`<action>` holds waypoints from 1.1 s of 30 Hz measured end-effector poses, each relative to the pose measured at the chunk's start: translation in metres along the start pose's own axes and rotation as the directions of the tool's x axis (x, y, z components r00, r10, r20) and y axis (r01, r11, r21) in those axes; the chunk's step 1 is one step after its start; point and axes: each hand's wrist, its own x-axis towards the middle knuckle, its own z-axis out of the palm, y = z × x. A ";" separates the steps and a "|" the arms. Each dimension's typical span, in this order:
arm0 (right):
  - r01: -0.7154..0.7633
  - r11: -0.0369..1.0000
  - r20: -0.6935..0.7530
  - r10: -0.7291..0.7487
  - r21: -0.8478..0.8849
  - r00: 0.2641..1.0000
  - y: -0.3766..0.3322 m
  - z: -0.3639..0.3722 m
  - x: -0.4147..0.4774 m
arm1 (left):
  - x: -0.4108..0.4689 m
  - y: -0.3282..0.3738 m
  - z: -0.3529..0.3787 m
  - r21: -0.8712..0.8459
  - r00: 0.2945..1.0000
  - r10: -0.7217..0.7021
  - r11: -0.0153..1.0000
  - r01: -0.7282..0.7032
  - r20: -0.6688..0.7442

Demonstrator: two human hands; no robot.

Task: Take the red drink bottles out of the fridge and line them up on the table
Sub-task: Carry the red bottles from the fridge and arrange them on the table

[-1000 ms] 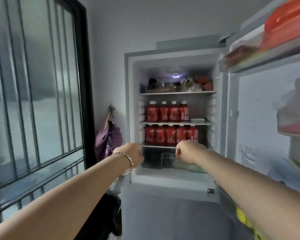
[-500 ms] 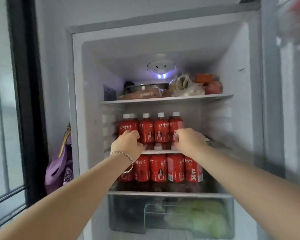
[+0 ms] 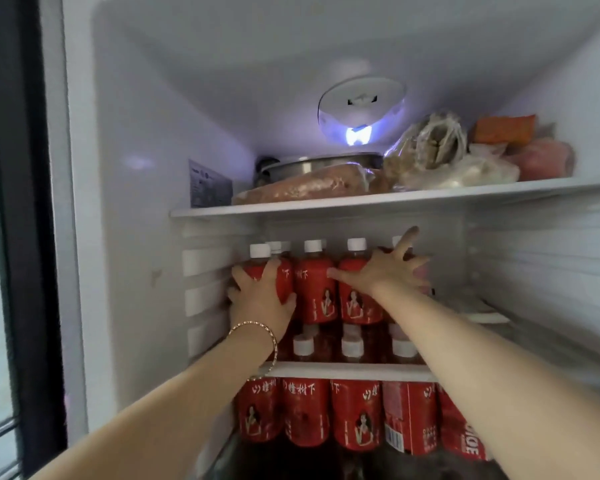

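Observation:
Red drink bottles with white caps stand in a row on the fridge's middle shelf (image 3: 343, 370). My left hand (image 3: 260, 299), a bracelet on its wrist, grips the leftmost bottle (image 3: 258, 259) with fingers on its left side and thumb on its right. My right hand (image 3: 385, 268) lies spread with straight fingers over the rightmost bottles, its thumb reaching across the third bottle (image 3: 355, 306). The second bottle (image 3: 314, 292) stands untouched between the hands. A further row of red bottles (image 3: 305, 414) fills the shelf below, with more caps behind.
The top shelf (image 3: 361, 200) carries a metal pot (image 3: 312, 162), wrapped meat and bagged food (image 3: 430, 154). A fridge lamp (image 3: 359, 133) glows above. The fridge's left wall (image 3: 136, 237) is close to my left hand. A dark window frame (image 3: 14, 202) runs down the left edge.
The view has closed in on the fridge. Both hands have risen to the middle-shelf bottles; the left now wraps the leftmost bottle and the right has spread open over the right-hand ones.

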 end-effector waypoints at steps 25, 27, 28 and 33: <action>0.396 0.899 0.057 -0.413 0.188 0.909 0.029 -0.043 -0.038 | -0.021 0.004 0.004 -0.559 0.969 0.243 0.799 -0.220 -0.035; 0.406 0.878 0.098 -0.440 0.253 0.893 0.027 -0.053 -0.039 | -0.021 0.004 0.005 -0.573 0.967 0.251 0.786 -0.231 -0.045; 0.405 0.858 0.129 -0.461 0.316 0.878 0.027 -0.057 -0.038 | -0.022 0.004 0.006 -0.574 0.966 0.256 0.785 -0.235 -0.046; 0.362 0.802 0.285 -0.529 0.474 0.799 0.033 -0.071 -0.028 | -0.020 0.006 0.006 -0.586 0.968 0.248 0.782 -0.213 -0.020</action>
